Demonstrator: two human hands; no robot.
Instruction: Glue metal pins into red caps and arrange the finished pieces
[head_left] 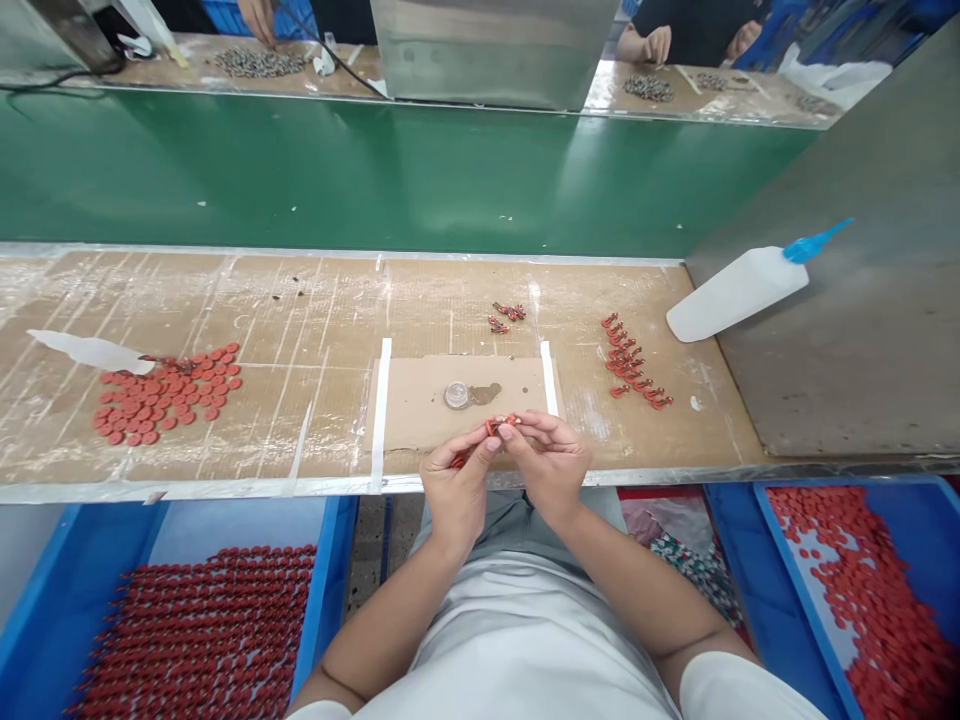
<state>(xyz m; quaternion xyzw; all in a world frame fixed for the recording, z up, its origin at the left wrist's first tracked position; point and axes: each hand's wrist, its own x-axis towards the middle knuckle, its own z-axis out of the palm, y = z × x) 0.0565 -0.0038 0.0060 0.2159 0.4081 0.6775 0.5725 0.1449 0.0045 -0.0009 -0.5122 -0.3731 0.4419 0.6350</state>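
Note:
My left hand (459,482) and my right hand (551,465) meet over the front edge of a cardboard pad (420,400). Between their fingertips are small red parts (492,427), each hand pinching one; finer detail is too small to tell. More red shows under the fingers of my left hand. Just beyond the hands, a small round clear container (456,395) stands on the pad beside a dark wet stain (484,394). Small red and dark pieces (510,312) lie behind the pad, and red assembled parts (626,360) lie in rows to the right.
Red discs (161,395) and a white pointed object (94,352) lie left. A white bottle (739,293) leans at the right metal wall. Blue bins (341,560) (795,590) below hold red parts. Across the green belt (337,170), another person's hand (259,20) reaches toward small metal pieces.

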